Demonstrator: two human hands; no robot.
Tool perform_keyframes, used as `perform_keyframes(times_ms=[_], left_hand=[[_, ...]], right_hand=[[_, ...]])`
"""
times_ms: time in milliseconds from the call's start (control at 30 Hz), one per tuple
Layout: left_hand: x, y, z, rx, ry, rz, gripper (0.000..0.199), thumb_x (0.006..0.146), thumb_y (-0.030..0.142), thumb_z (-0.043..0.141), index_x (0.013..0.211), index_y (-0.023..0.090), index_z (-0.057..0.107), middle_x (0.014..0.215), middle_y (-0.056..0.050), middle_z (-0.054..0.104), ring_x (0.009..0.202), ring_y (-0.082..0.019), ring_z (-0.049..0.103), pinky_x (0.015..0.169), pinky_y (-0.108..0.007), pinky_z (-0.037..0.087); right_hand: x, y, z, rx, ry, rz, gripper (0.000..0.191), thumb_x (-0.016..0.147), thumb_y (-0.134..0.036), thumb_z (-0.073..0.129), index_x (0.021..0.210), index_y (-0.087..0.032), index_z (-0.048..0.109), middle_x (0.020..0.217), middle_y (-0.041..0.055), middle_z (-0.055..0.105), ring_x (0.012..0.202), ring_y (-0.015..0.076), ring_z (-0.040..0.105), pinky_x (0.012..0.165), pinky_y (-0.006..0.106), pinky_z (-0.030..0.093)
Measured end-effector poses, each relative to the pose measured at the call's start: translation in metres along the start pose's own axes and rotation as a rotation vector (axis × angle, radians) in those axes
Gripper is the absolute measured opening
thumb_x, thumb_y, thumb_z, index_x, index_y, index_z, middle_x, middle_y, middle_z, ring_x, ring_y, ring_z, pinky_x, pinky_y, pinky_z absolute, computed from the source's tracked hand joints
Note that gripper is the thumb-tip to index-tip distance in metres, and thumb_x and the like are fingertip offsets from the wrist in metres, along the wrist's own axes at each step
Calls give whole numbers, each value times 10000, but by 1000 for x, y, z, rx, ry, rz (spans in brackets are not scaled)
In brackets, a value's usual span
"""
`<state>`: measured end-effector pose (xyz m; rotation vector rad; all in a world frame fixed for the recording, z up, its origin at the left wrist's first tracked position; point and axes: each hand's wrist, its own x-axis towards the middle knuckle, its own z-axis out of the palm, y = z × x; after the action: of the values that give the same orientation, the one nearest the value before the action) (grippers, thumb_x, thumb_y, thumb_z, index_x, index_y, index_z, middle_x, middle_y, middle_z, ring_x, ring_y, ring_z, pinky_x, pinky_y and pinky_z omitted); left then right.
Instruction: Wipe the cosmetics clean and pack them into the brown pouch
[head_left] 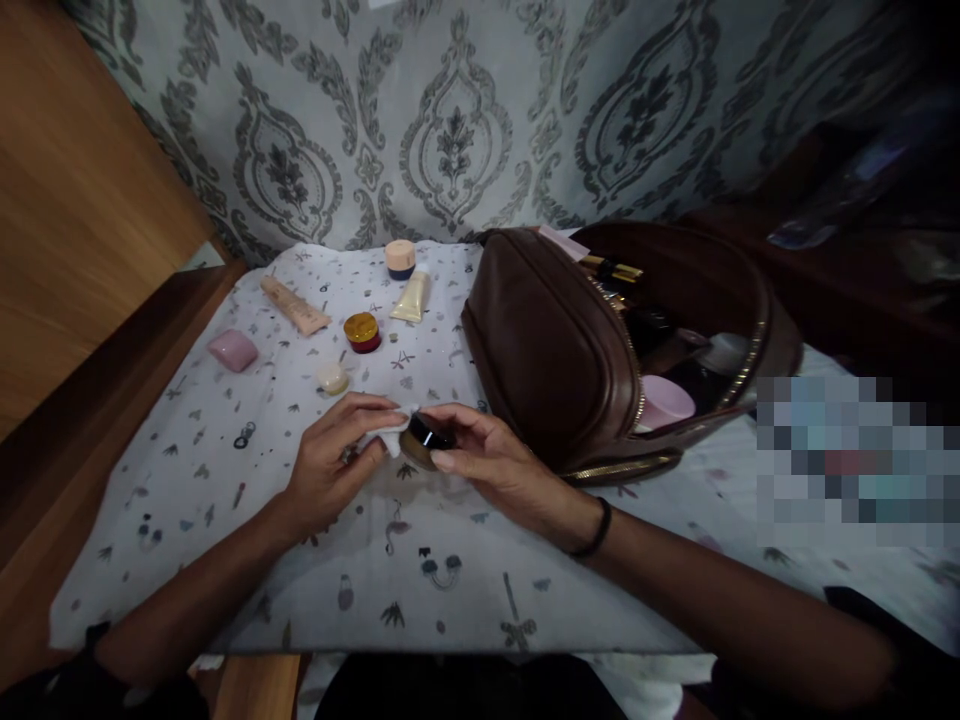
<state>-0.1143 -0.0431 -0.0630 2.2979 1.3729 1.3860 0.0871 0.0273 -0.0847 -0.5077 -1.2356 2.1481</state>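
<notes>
Near the middle of the cloth-covered table [270,590], my right hand [499,465] grips a small dark jar [421,441] with a black shiny lid. A white wipe [391,436] is pinched between the fingers of my left hand [330,462], and it touches the jar's left side. Just beyond my left hand sits a small cream-coloured jar [332,377]. A gold-lidded red jar [362,332] stands a little farther back.
A cream tube [412,297], a peach-lidded jar [400,259], a beige tube [294,305] and a pink container [233,350] lie farther back. An open brown bag [551,350] holding cosmetics stands to the right. Patterned fabric [457,130] hangs behind.
</notes>
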Motion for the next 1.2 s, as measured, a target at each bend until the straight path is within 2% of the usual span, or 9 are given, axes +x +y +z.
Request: perform_keyframes(times_ms=[167,400,667,800,967,1100,1200], left_hand=[[5,4,-1,-108,3,-110,297,917,103,585,1142,250,711,1065,-58,717,1033,-181,673,874,-304,544],[2,2,2,-238,-26,-330,241,909,213,645,1143,194,701,1077,-84,731,993,-195,696,859,-300,556],[-2,7,6,-377,-65,-450,131,894,280,681,954,168,650,882,-57,705,817,-164,676,702,-251,552],[0,9,4,-381,-50,-435,113,876,280,692,913,179,657,840,-35,706,788,-158,672,681,-244,545],[2,11,3,-235,21,-359,48,876,191,654,923,186,663,847,-16,685,771,-136,659,655,-219,522],[2,11,2,-102,56,-240,120,888,133,614,978,195,667,948,-37,696,895,-157,674,725,-240,534],[2,12,2,-9,36,-87,183,910,91,580,1031,197,666,1024,-60,700,975,-170,676,831,-292,549]], right_hand=[[1,2,1,-2,1,-23,435,654,-296,886,1052,-268,712,1092,2,698,1033,151,623,1027,358,436],[1,2,4,-20,79,-97,408,657,-257,878,991,-245,642,997,-12,677,922,128,629,862,278,505],[0,-1,4,-213,163,-173,475,608,-288,912,906,-242,545,941,-14,624,873,151,609,691,253,480],[-5,-2,7,-345,188,-230,448,655,-306,889,937,-238,547,914,-8,634,817,146,592,700,272,464],[-6,-2,6,-451,228,-292,395,685,-291,858,926,-235,550,906,-9,618,804,150,581,714,288,465],[-6,2,3,-573,204,-270,354,689,-268,836,934,-231,583,914,6,624,823,170,581,687,292,465],[-5,5,3,-575,204,-221,345,682,-261,833,923,-228,589,887,2,635,813,167,585,689,295,468]])
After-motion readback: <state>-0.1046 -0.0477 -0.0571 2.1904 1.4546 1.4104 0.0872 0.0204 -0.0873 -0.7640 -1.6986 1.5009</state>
